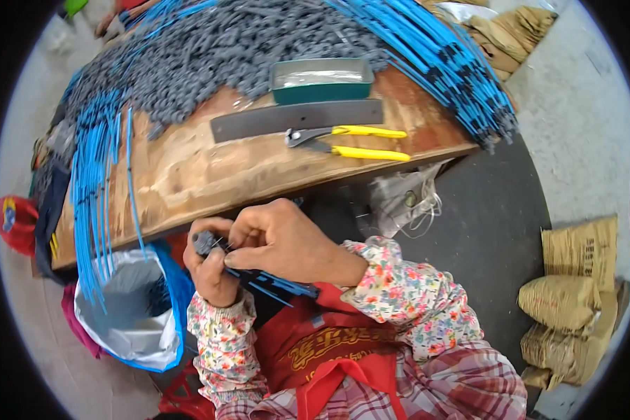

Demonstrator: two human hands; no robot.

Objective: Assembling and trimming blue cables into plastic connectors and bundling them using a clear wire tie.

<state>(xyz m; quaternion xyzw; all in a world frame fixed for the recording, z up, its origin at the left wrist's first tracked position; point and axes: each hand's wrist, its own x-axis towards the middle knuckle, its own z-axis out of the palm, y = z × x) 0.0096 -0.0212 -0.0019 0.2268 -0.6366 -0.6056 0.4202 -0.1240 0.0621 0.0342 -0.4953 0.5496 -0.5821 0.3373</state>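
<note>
Grip of the left hand [215, 273] is clenched on a knobbly grey plastic bundle [204, 242] near the brown wooden tabletop [189, 168]; the right hand [283, 238] pinches beside it, seemingly holding thin blue-and-black rods [281, 283]. Loosened fingers could drop them.

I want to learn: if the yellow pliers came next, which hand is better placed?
Probably the right hand: it looks nearer the pliers, while the left hand holds the grey clump.

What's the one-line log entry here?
left hand: holding grey piece | right hand: close beside it | blue strips: under right hand | yellow-handled pliers: on table, handles spread | green tray: on table
</note>
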